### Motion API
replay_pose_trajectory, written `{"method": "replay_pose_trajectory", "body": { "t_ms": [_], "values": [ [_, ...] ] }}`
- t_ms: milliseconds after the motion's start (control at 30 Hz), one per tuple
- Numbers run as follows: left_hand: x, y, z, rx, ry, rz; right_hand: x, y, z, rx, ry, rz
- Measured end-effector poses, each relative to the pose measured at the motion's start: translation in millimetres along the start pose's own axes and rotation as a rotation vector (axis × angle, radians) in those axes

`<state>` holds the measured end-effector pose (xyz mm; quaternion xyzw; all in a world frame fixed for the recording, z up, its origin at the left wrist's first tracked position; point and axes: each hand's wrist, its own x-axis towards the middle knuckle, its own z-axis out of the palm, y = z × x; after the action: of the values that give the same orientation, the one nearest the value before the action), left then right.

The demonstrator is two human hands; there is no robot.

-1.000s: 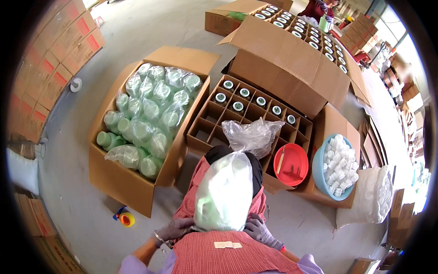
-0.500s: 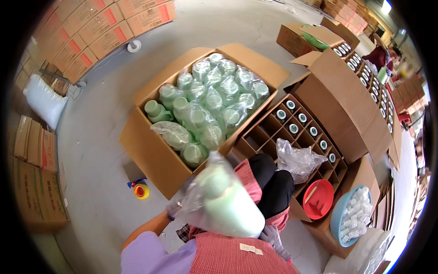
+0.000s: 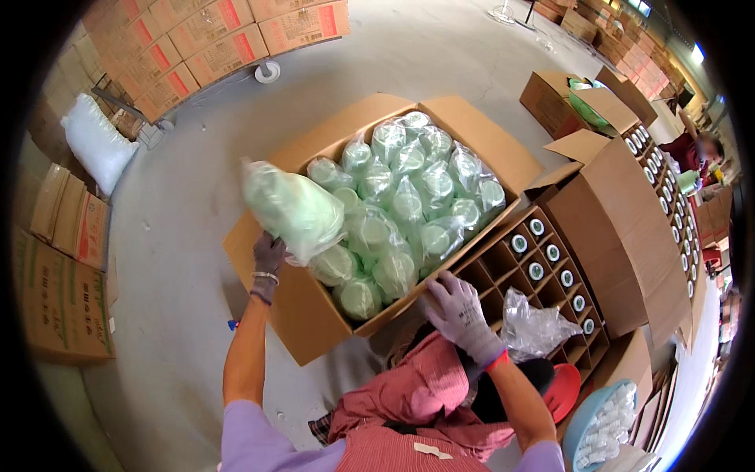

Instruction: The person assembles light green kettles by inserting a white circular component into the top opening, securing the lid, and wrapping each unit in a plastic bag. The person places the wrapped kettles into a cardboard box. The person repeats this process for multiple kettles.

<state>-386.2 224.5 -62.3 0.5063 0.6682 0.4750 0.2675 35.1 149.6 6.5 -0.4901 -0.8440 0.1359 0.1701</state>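
Note:
My gloved left hand [image 3: 269, 263] is closed on a pale green bottle [image 3: 307, 206] wrapped in a clear plastic bag. I hold it tilted over the left side of a large open carton [image 3: 297, 313]. Inside this carton stand several similar bagged bottles [image 3: 407, 202], packed tightly. My gloved right hand [image 3: 462, 311] has its fingers stretched out by the carton's near right edge, holding nothing that I can see. Beside that hand is a divided box [image 3: 497, 271], where several white-capped bottles [image 3: 535, 271] stand in compartments. A crumpled clear bag [image 3: 535, 324] lies on the dividers.
A red bowl [image 3: 563, 393] and a blue basin [image 3: 580, 429] of small clear plastic pieces are at the lower right. Tall carton flaps [image 3: 613, 236] rise on the right. Stacked cartons [image 3: 220, 63] line the far left. A person [image 3: 692, 153] works at the far right.
The bagged bottle has moved from my lap up and forward over the carton's left side, in my left hand. My right hand has come from my lap to the carton's edge. The view has shifted.

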Motion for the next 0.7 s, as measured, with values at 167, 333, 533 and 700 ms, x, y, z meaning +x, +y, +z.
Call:
{"method": "replay_pose_trajectory", "body": {
  "t_ms": [167,333,533,700],
  "values": [
    [59,-98,30,0.555,-0.051,-0.16,120,17,60,-0.124,-0.242,-0.108],
    [52,-101,94,0.522,0.008,-0.569,198,19,112,-0.214,-0.376,-0.231],
    [36,-141,124,0.539,0.014,-0.543,205,46,168,-0.27,-0.381,-0.232],
    [33,-226,101,1.478,-0.488,0.011,150,45,154,-0.208,-0.67,-0.259]
  ]
}}
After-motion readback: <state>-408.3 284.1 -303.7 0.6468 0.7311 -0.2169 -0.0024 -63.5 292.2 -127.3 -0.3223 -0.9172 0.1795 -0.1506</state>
